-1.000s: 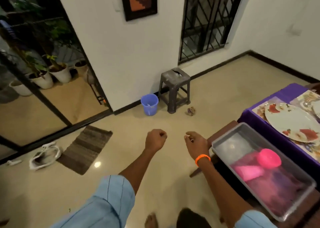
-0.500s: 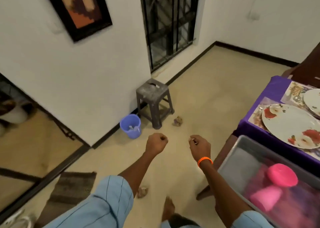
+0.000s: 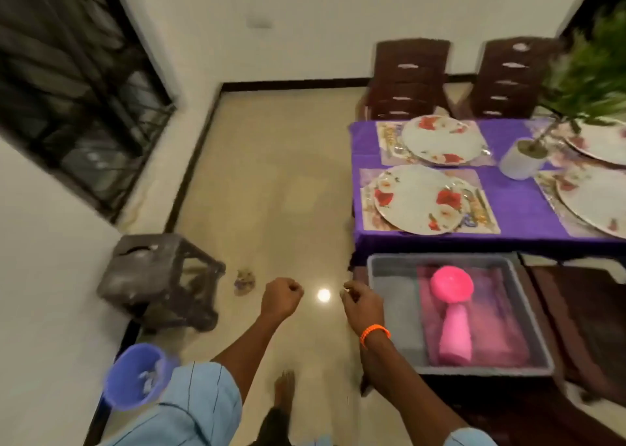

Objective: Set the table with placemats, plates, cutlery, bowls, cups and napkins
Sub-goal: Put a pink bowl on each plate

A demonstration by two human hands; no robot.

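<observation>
Your view has swung right since a second ago: the window slid to 10 o'clock and the table point(image 3: 528, 215), cut off at the edge before, now fills 2 o'clock with four plates point(image 3: 420, 199) on placemats point(image 3: 481, 220). That tells you mats and plates look done here; cutlery, bowls, cups and napkins are likely still to come. Your left hand point(image 3: 281, 298) stays fisted on nothing. Your right hand point(image 3: 360, 301) is curled too; something small may glint at its fingertips, but I cannot tell what. The tub point(image 3: 389, 296) sits just beside it at 4 o'clock, holding pink items point(image 3: 452, 313) too blurred to name. The far plates are cropped, one partly behind the plant point(image 3: 586, 73).
</observation>
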